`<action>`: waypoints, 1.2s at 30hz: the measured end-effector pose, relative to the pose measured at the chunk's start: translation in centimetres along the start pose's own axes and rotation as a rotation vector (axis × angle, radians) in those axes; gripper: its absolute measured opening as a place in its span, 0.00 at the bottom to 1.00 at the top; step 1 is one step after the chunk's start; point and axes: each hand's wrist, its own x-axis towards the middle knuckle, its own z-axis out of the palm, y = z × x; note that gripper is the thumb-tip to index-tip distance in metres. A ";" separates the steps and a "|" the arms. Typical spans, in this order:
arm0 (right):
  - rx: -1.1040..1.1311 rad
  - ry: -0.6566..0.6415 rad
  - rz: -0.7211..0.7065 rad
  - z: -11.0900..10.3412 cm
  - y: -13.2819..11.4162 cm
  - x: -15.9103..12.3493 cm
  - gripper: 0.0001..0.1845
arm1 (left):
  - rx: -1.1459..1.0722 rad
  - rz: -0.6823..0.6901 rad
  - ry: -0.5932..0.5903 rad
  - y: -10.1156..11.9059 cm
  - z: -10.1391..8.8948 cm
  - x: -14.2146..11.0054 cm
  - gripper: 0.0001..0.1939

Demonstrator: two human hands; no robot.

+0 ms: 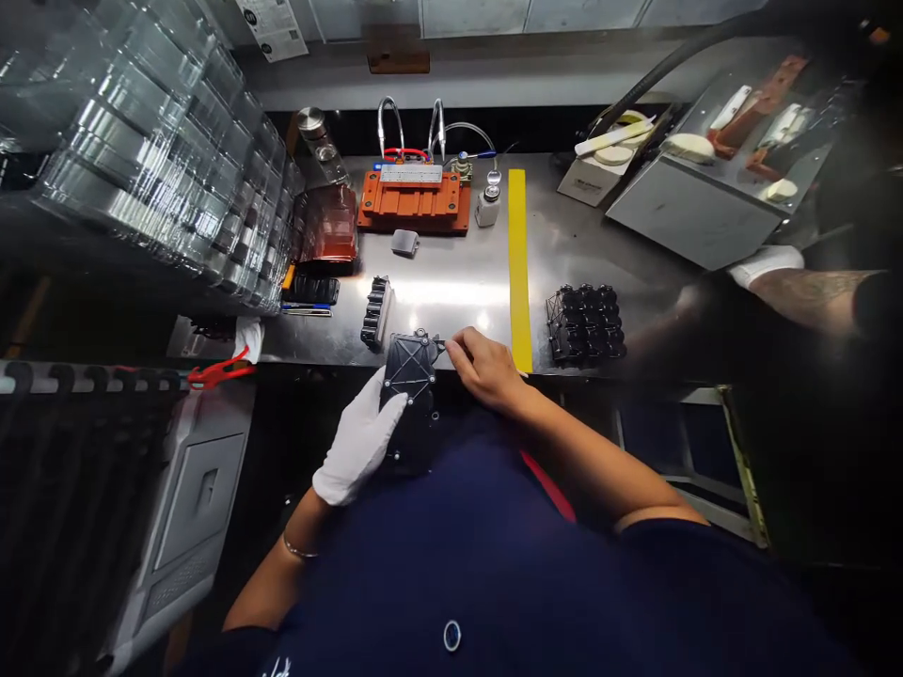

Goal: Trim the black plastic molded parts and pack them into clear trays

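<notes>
My left hand (361,434), in a white glove, grips a black plastic housing (409,367) with X-shaped ribs and small round bosses, at the table's front edge. The thumb lies across its lower face. At the housing's upper right corner, the bare thumb and forefinger of my right hand (486,367) are pinched together beside a small dark protruding piece; what they hold, if anything, is too small to make out. Just behind the housing stands a ribbed black part with a pale face (376,310). The housing's lower end fades into shadow against my dark shirt.
An orange fixture (413,202) stands at the back with a small grey block (404,243) before it. A yellow tape strip (519,273) crosses the metal table; right of it sit several black housings (585,324). Clear trays (176,169) tower left. A co-worker's gloved hand (766,265) is at right.
</notes>
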 end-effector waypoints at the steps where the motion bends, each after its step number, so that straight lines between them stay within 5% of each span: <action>1: -0.029 0.023 -0.075 -0.1 -0.5 0.3 0.14 | 0.008 -0.006 0.004 0.1 -0.2 -0.6 0.28; 8: -0.141 0.094 -0.273 1.1 -2.7 0.3 0.16 | 0.044 -0.041 0.033 -0.6 -1.1 -2.3 0.28; 36: -0.218 0.156 -0.244 1.8 -5.2 -1.4 0.16 | -0.020 -0.022 0.010 -2.3 -3.3 -4.6 0.27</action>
